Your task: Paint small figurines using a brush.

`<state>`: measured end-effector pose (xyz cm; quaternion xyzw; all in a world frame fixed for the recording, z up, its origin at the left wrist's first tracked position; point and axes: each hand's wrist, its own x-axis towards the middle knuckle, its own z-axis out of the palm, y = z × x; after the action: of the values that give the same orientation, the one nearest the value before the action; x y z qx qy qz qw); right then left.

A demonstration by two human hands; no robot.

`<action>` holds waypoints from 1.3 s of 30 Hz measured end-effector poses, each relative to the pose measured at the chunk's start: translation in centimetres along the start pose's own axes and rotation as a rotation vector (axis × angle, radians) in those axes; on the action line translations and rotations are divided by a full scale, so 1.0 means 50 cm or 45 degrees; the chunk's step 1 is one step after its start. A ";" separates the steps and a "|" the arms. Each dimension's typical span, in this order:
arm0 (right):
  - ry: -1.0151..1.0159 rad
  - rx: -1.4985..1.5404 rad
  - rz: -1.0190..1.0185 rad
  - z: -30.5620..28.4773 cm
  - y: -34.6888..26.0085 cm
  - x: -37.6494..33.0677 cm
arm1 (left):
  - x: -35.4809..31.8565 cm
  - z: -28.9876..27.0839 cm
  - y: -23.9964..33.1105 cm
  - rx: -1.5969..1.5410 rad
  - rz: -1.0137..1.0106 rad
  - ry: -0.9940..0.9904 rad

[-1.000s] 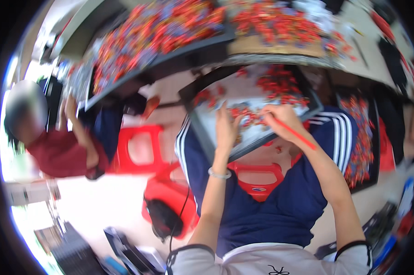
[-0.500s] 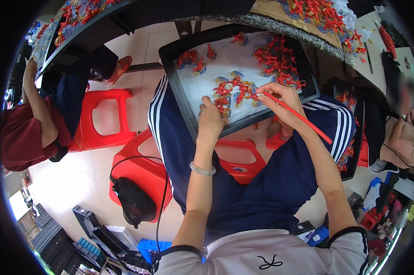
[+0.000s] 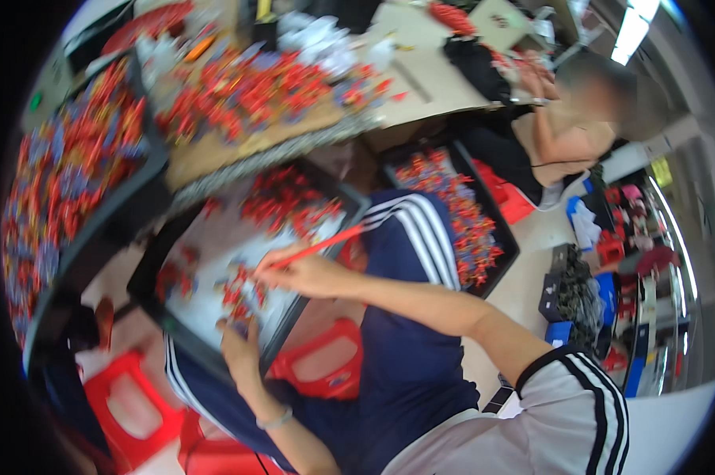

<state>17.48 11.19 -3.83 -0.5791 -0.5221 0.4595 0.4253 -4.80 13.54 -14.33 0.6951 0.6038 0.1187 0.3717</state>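
Observation:
A black-rimmed tray (image 3: 294, 321) lined with white sheet rests across my thighs. Small red figures with yellow and bluish clear parts (image 3: 239, 289) lie in its middle, and a dense cluster of them (image 3: 286, 202) lies toward the far side. My right hand (image 3: 302, 273) is closed round a slim red pen-shaped tool (image 3: 326, 244), its fingertips over the middle figures; the tool's working tip is hidden. At the tray's near edge is my left hand (image 3: 240, 348), fingertips beside one small figure. Blur hides whether it grips that figure.
A stone-edged table (image 3: 270, 150) heaped with more figures stands beyond the tray. Another full black tray (image 3: 76, 186) is at the left, and one (image 3: 484, 277) lies right of my knee. Red stools (image 3: 136, 400) stand below. A seated person (image 3: 563, 134) works at the right.
The whole view has swung to the right and blurred, so the tray and my hands now appear further left and lower. My right hand still holds the red tool over the figures.

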 end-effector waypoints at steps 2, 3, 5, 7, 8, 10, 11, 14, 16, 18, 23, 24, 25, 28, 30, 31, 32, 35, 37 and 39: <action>0.047 0.015 -0.108 0.001 0.007 -0.002 | -0.007 -0.024 0.026 -0.010 -0.005 -0.038; 0.059 -0.015 -0.143 0.000 -0.001 -0.005 | -0.007 -0.030 0.027 -0.017 -0.015 -0.087; 0.058 -0.095 -0.144 -0.009 -0.010 -0.010 | -0.002 -0.022 0.025 0.068 0.098 0.002; 0.107 -0.154 -0.212 -0.009 0.001 -0.013 | -0.001 -0.025 0.039 -0.046 0.020 -0.036; 0.133 -0.207 -0.261 -0.007 0.008 -0.013 | -0.007 -0.030 0.047 -0.036 0.093 0.018; 0.131 -0.189 -0.247 -0.010 0.003 -0.015 | -0.017 -0.048 0.055 -0.015 0.137 0.027; 0.107 -0.169 -0.220 -0.012 0.001 -0.017 | -0.023 -0.061 0.064 -0.002 0.157 0.033; 0.143 -0.096 -0.216 -0.011 0.000 -0.013 | -0.026 -0.091 0.068 -0.121 0.119 0.045; 0.144 -0.120 -0.202 -0.015 -0.003 -0.014 | -0.032 -0.101 0.093 -0.154 0.099 0.057; 0.147 -0.126 -0.202 -0.013 -0.005 -0.013 | -0.032 -0.102 0.108 -0.372 0.307 0.266; 0.166 -0.138 -0.252 -0.012 0.002 -0.014 | -0.020 -0.066 0.115 -0.952 0.231 0.144; 0.159 -0.153 -0.239 -0.012 0.000 -0.013 | -0.012 -0.050 0.106 -1.360 0.098 0.047; 0.150 -0.167 -0.226 -0.012 -0.001 -0.012 | -0.007 -0.039 0.097 -1.764 -0.045 -0.056; 0.174 -0.184 -0.213 -0.013 0.001 -0.011 | 0.004 -0.022 0.067 -2.268 -0.347 -0.383; 0.172 -0.184 -0.214 -0.012 0.001 -0.011 | 0.006 -0.022 0.062 -2.553 -0.486 -0.645; 0.170 -0.185 -0.218 -0.012 0.001 -0.010 | 0.007 -0.021 0.061 -2.655 -0.538 -0.714; 0.171 -0.183 -0.216 -0.012 0.002 -0.011 | 0.005 -0.023 0.064 -2.755 -0.591 -0.785; 0.184 -0.220 -0.236 -0.010 0.003 -0.010 | 0.007 -0.022 0.066 -2.821 -0.543 -0.835; 0.196 -0.200 -0.258 -0.008 0.000 -0.008 | 0.008 -0.014 0.059 -2.799 -0.498 -0.830; 0.197 -0.199 -0.246 -0.009 0.001 -0.009 | 0.004 -0.015 0.072 -2.775 -0.456 -0.836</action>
<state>17.90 10.71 -3.75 -0.5912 -0.5752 0.3283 0.4603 -2.52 14.04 -11.48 -0.0934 0.1450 0.3363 0.9258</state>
